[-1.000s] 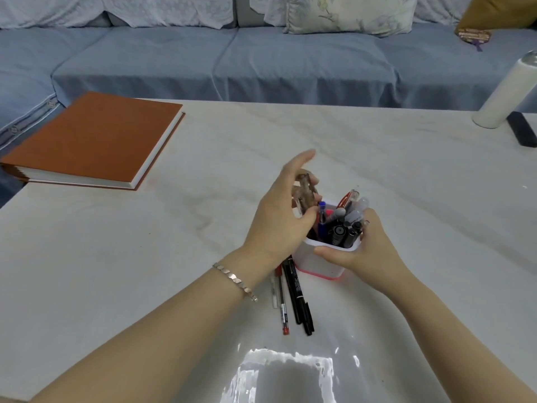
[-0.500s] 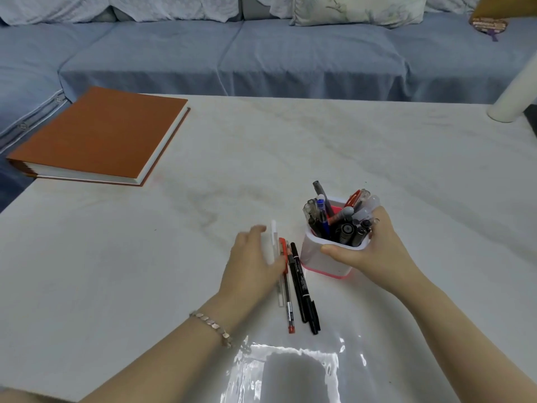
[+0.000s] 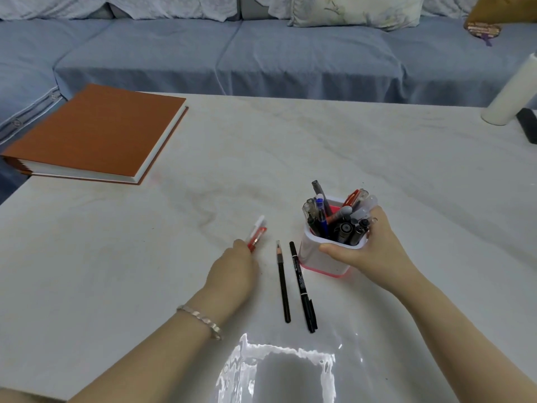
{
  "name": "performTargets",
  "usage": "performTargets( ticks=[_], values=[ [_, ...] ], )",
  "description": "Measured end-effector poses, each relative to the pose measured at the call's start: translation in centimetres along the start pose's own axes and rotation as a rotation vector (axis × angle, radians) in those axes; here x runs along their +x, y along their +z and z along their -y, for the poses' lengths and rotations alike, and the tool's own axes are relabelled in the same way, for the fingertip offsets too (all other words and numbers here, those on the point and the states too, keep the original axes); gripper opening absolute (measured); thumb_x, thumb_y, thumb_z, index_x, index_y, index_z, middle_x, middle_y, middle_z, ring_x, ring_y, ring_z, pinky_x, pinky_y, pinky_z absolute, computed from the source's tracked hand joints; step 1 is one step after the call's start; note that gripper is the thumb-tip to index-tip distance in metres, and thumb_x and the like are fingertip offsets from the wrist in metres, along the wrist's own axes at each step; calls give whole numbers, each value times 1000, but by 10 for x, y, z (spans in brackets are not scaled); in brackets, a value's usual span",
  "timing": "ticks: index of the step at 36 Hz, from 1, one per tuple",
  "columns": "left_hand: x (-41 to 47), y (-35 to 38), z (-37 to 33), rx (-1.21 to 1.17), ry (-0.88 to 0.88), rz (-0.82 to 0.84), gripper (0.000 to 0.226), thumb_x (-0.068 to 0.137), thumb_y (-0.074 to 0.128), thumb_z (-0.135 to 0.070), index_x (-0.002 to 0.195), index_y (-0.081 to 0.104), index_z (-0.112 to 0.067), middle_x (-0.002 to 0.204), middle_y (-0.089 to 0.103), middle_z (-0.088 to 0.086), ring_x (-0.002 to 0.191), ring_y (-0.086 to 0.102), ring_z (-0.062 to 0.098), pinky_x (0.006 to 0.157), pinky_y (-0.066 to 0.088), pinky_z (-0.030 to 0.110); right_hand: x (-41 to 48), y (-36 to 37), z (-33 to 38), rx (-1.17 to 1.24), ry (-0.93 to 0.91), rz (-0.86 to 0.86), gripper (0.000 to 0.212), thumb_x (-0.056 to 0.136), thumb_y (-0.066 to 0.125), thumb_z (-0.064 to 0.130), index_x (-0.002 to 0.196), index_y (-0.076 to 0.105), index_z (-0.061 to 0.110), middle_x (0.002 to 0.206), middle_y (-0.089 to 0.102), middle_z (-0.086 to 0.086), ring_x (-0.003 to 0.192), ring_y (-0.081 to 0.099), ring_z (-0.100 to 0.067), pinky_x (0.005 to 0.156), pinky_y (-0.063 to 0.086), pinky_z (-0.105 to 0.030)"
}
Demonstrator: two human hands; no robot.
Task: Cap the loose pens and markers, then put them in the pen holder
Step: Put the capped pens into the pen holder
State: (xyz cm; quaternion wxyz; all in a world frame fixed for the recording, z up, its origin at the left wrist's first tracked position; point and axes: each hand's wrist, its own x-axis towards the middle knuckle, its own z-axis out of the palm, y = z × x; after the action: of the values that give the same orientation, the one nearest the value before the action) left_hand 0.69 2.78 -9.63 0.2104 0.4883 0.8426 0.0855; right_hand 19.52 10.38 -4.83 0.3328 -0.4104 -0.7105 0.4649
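Note:
A white pen holder (image 3: 315, 257) with a pink base stands on the marble table, packed with several pens and markers (image 3: 338, 218). My right hand (image 3: 369, 248) grips its rim and right side. My left hand (image 3: 232, 271), left of the holder, is closed around a red pen and a white pen (image 3: 257, 232) whose ends stick out past my fingers, slightly blurred. Between my hands a thin black pencil (image 3: 282, 282) and a black marker (image 3: 302, 286) lie side by side on the table.
An orange hardcover book (image 3: 96, 132) lies at the table's far left. A white cylinder (image 3: 511, 91) and a dark flat object (image 3: 529, 126) sit at the far right edge. A blue sofa (image 3: 232, 56) runs behind the table. Glare (image 3: 276, 370) marks the near edge.
My left hand came down from the holder to the loose pens, closed on the red and white ones and pulled them left, away from the pencil and marker. My right hand stayed on the holder.

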Motion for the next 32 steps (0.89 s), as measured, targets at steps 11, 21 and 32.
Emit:
performTargets(
  ticks=[11,21,32],
  values=[
    [-2,-62,-55,-1429,278,-197,17,93,46,-10,85,55,-22,80,71,-6,84,68,6,65,50,22,-5,-2,-6,50,42,-17,50,63,80,6,102,50,11,86,57,25,78,53,26,65,37,5],
    [1,-42,-105,-1428,397,-39,17,90,51,-7,88,60,-21,95,68,-2,89,65,3,78,52,21,-8,-14,-22,-42,63,27,68,68,78,24,122,39,39,118,47,33,105,44,26,87,36,2],
    [13,-37,-99,-1360,412,-153,18,95,42,-11,93,47,-28,76,54,2,76,67,12,80,54,33,-5,-15,-27,-40,103,18,74,64,81,22,125,40,31,128,53,14,118,49,1,100,41,-26]
  ],
)
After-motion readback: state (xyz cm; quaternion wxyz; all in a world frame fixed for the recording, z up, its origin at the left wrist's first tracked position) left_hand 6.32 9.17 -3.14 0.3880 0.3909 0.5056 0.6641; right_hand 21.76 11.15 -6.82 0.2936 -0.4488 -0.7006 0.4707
